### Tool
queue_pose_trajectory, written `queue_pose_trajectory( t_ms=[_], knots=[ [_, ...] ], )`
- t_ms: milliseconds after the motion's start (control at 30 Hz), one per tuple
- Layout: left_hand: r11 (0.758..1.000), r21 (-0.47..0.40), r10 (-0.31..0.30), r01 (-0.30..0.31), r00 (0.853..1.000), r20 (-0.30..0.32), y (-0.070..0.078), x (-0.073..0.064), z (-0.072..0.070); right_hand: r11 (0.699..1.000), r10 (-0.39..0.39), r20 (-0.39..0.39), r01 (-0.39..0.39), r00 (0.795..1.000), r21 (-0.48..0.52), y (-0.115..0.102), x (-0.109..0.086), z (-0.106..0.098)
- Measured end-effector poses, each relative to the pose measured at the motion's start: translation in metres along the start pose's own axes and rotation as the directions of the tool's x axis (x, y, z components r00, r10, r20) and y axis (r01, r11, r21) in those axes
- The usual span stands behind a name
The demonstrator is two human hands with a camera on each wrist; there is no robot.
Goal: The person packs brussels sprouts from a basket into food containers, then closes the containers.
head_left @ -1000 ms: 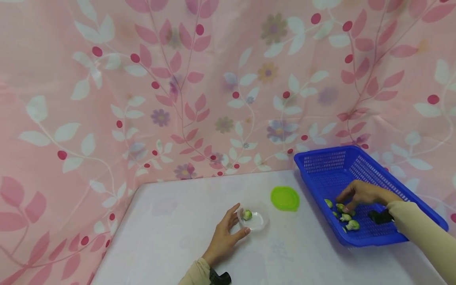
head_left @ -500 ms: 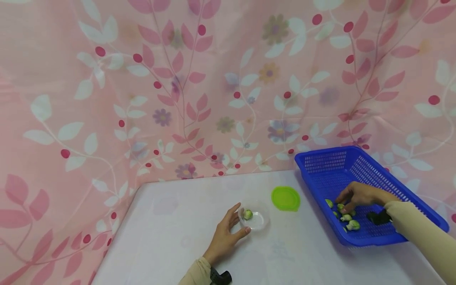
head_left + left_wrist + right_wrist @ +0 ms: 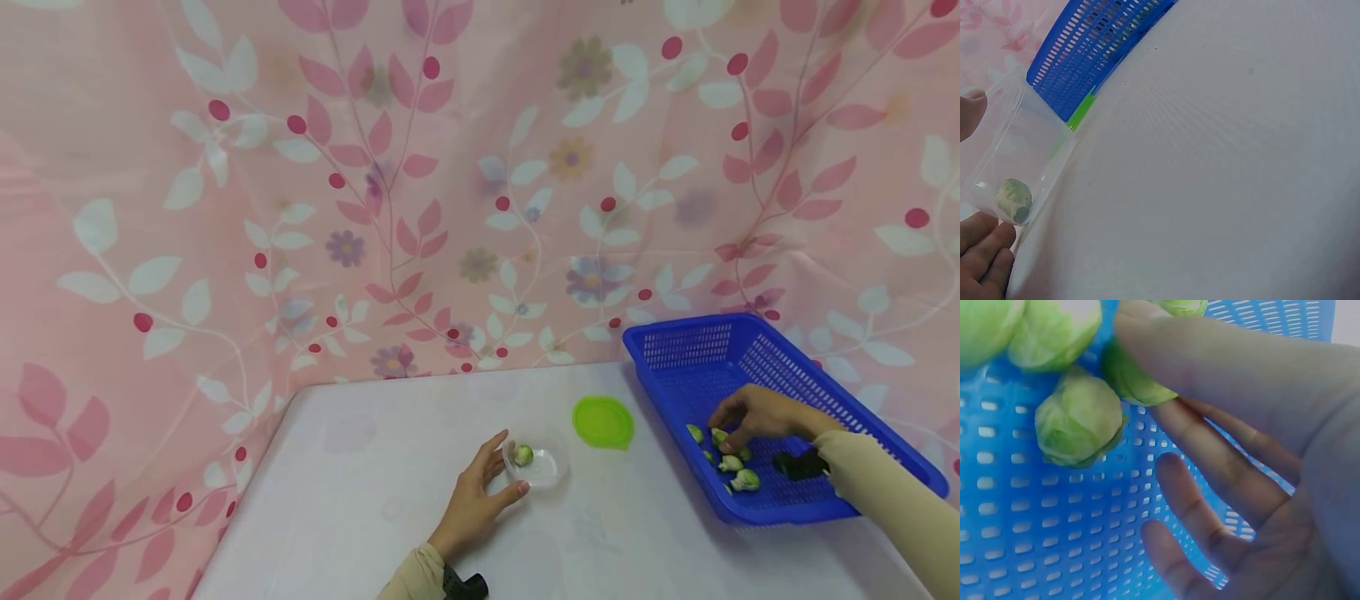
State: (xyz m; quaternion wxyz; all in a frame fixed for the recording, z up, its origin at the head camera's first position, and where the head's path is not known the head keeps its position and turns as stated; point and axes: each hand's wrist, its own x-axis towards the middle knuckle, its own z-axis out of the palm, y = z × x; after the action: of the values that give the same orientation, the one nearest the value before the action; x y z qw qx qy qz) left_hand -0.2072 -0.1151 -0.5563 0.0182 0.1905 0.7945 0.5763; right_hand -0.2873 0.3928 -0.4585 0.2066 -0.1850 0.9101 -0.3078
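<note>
My left hand (image 3: pixel 476 500) holds a clear plastic container (image 3: pixel 549 468) on the table, thumb at the near side and fingers at the left. Inside it lies one Brussels sprout (image 3: pixel 522 454), also visible through the wall in the left wrist view. Over at the right, my right hand (image 3: pixel 765 412) reaches into a blue perforated basket (image 3: pixel 678 343). Its thumb and forefinger pinch a Brussels sprout (image 3: pixel 1135 378), partly hidden by the thumb; the other fingers (image 3: pixel 1194 509) spread apart below. Several more sprouts sit around it, one (image 3: pixel 1079 419) just beside the pinched one.
A bright green lid (image 3: pixel 603 422) lies flat between the container and the basket. The white-covered table (image 3: pixel 360 500) meets a pink floral curtain (image 3: pixel 465 167) at the back. A black device (image 3: pixel 465 586) sits at the left wrist.
Both hands stay nearly in place, the right one still at the sprouts in the basket. The whole head view has shifted slightly.
</note>
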Motion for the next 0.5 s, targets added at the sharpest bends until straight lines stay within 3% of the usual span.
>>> queue_pose_trajectory(
  t_ms=[267, 500],
  knots=[
    [1.000, -0.006, 0.001, -0.001, 1.000, -0.006, 0.000, 0.000, 0.000, 0.998, -0.068, -0.092, 0.066, 0.993, -0.024, -0.005, -0.001, 0.000],
    [1.000, -0.015, 0.001, -0.001, 1.000, -0.001, -0.001, 0.000, 0.000, 0.999, -0.034, -0.179, 0.041, 0.983, 0.036, -0.018, -0.006, -0.006]
  ],
)
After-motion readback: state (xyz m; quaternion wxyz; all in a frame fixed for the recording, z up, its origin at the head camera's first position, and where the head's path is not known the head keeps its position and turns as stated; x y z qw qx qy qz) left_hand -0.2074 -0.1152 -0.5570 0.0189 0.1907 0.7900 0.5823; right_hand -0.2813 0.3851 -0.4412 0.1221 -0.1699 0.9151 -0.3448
